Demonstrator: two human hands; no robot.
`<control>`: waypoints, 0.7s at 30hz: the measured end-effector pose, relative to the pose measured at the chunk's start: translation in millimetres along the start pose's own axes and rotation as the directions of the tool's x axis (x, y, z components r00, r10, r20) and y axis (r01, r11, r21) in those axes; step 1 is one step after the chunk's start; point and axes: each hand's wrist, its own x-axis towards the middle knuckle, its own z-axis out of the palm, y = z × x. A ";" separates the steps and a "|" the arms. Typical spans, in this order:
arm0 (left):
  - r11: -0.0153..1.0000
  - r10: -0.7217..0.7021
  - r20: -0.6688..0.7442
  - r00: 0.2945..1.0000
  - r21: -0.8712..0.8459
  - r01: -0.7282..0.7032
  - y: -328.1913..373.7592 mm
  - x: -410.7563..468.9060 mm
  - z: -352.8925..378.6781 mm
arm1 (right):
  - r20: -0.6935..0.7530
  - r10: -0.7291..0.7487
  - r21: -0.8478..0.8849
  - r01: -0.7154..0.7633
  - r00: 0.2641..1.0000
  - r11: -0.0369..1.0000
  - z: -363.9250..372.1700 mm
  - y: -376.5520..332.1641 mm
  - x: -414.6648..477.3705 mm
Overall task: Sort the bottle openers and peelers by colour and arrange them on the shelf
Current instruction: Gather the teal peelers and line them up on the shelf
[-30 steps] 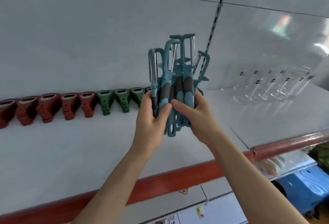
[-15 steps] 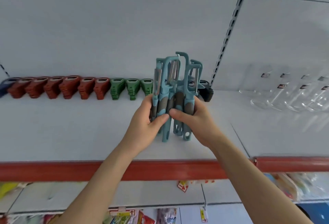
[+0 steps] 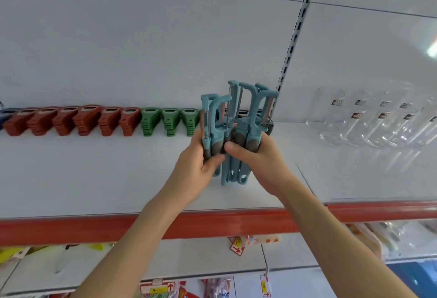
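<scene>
Lowered and pushed back, the teal peelers [image 3: 236, 132] now stand upright low over the shelf [image 3: 94, 179], just right of the green bottle openers [image 3: 169, 121].
My left hand [image 3: 198, 162] and right hand [image 3: 257, 158] both clasp the bundled handles, thumbs meeting in front. With the red bottle openers [image 3: 71, 120] and the green ones lined up, I judge setting the peelers down comes next.
</scene>
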 end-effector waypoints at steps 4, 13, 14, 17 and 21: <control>0.999 -0.037 0.049 0.998 0.031 0.035 -1.9 2.2 0.2 | -0.002 0.060 -0.022 -0.060 0.998 0.998 -2.4 5.0 -4.2; 0.952 -0.252 0.155 0.955 -0.137 0.274 21.8 14.8 6.9 | 0.001 0.374 -0.001 -0.374 0.928 0.928 -23.8 -22.2 -3.8; 0.912 -0.319 0.210 0.924 -0.196 0.359 22.8 15.9 9.9 | 0.014 0.444 -0.024 -0.443 0.896 0.896 -27.6 -22.6 -3.5; 0.813 -0.442 0.328 0.835 -0.248 0.527 18.6 21.8 17.8 | 0.009 0.578 -0.061 -0.576 0.816 0.815 -33.9 -17.9 -2.0; 0.755 -0.515 0.366 0.775 -0.234 0.612 8.2 28.5 25.7 | -0.054 0.633 -0.120 -0.634 0.773 0.764 -36.4 -11.9 1.2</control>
